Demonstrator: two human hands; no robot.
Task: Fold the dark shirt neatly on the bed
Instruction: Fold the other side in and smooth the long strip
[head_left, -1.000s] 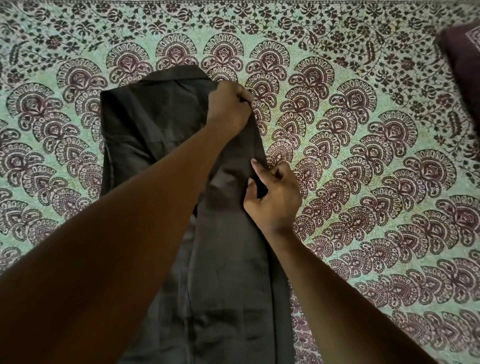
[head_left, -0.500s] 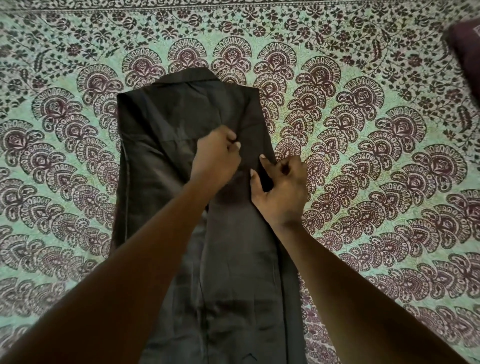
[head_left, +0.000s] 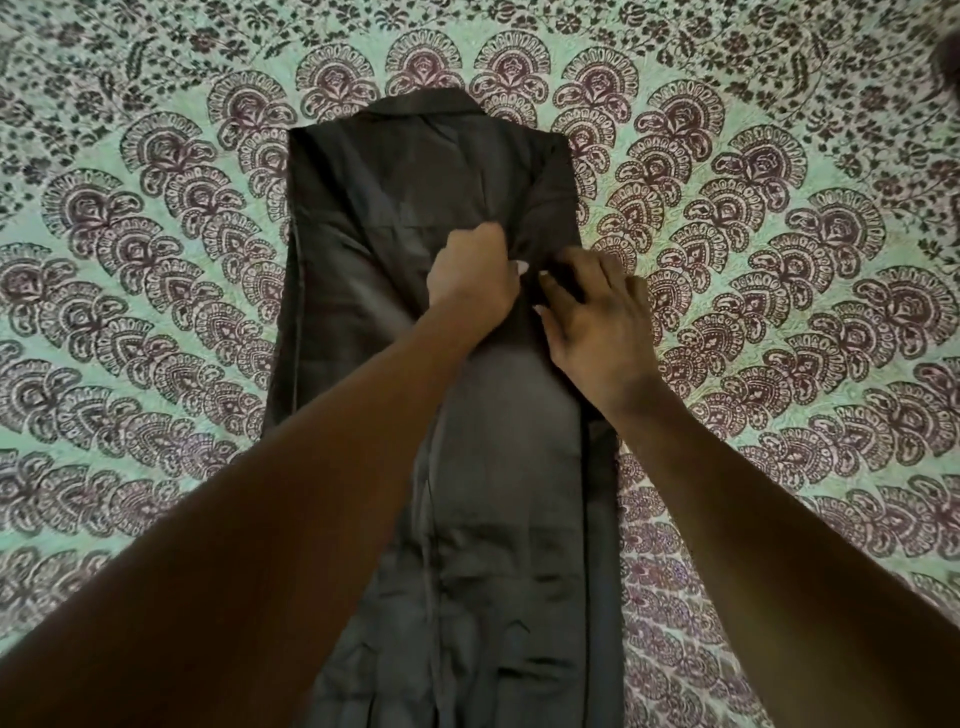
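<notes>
So the dark shirt (head_left: 415, 322) is already folded in along both sides into one long narrow strip, lying flat in the middle of the bed. Fabric looks dark grey-brown with a slight sheen, a bunch of small creases down at the near end, and a seam running lengthwise just left of centre. Both forearms come in from the bottom corners and meet about halfway up the strip. The left hand (head_left: 470, 275) has its fingers curled down, pinching a bit of cloth near the right-hand fold. The right hand (head_left: 597, 317) is just beside it at the shirt's right edge, fingers bent onto the fabric there, but it's blurred, so I honestly can't tell if it's actually gripping or only pressing.

Underneath is a mint-green bedspread (head_left: 779, 364) printed with maroon fan/paisley shapes in arcs, with a band of leafy vines at the far side.

The shirt's long axis runs straight away from the camera, collar (head_left: 423, 104) at the far end.
</notes>
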